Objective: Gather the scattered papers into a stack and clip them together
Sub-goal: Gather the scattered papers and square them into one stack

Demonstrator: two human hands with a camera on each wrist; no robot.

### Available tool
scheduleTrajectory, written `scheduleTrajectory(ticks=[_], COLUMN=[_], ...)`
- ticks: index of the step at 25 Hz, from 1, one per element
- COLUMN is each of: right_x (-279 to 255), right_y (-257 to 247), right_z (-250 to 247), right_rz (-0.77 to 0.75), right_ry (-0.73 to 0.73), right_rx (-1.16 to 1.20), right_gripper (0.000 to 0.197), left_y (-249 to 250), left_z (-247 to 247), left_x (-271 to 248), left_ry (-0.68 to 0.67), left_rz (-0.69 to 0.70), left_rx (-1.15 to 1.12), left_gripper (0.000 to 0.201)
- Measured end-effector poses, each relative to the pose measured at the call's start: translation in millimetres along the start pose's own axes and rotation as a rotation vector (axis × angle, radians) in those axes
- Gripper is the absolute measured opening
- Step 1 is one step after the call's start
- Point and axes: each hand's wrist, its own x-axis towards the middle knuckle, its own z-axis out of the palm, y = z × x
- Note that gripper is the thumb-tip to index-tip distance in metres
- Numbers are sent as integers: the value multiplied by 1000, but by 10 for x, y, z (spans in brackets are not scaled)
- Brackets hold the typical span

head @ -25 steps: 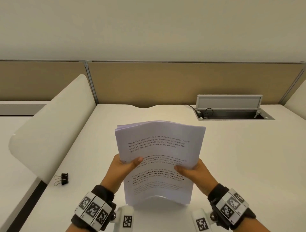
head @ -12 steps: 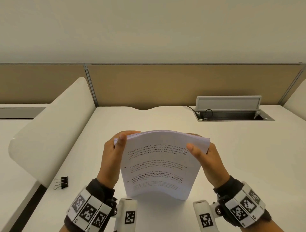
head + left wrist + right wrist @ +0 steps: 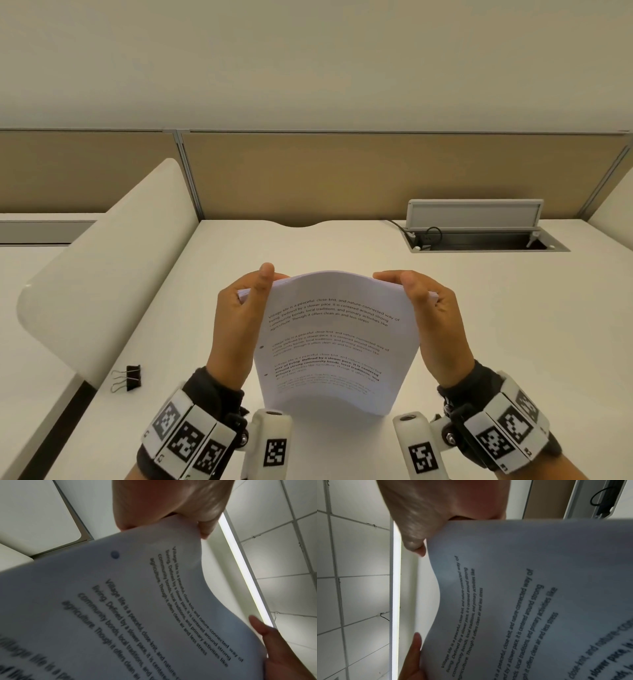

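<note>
The paper stack (image 3: 329,342) stood on end on the white surface (image 3: 479,325), bowed (printed side facing the person); the left hand (image 3: 236,329) and right hand (image 3: 435,325) each had a curled grip on its upper corners; a black binder clip (image 3: 128,378) lay well to the left; beyond, an open cable tray (image 3: 479,236).

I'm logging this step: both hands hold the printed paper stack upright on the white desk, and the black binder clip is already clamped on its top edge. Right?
Not quite. The head view shows the black binder clip with silver wire handles lying on the white desk, left of the left hand, apart from the papers. The right hand and the left do hold the printed paper stack upright.
</note>
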Motion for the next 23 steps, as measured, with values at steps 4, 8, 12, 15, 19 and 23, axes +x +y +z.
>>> scheduleTrajectory(ticks=[4, 8, 12, 15, 19, 23], right_x=[-83, -279, -587, -620, -492, -425], right_y=[146, 666, 1294, 1398, 1294, 1194], right_z=[-4, -73, -145, -189, -322, -432], right_rz=[89, 338, 520, 548, 594, 670], right_ry=[-69, -181, -453, -459, -420, -498], right_rx=[71, -172, -700, -726, -587, -479], right_gripper=[30, 17, 9, 18, 22, 35], left_y=[-135, -649, -1293, -1571, -1545, -1483], left_z=[-15, -26, 30, 25, -28, -48], left_x=[-79, -283, -574, -651, -596, -525], left_ry=[-45, -90, -176, -193, -230, -317], left_rz=[30, -239, -438, -522, -551, -580], left_rx=[6, -34, 130, 270, 303, 296], left_gripper=[60, 58, 4, 13, 10, 19])
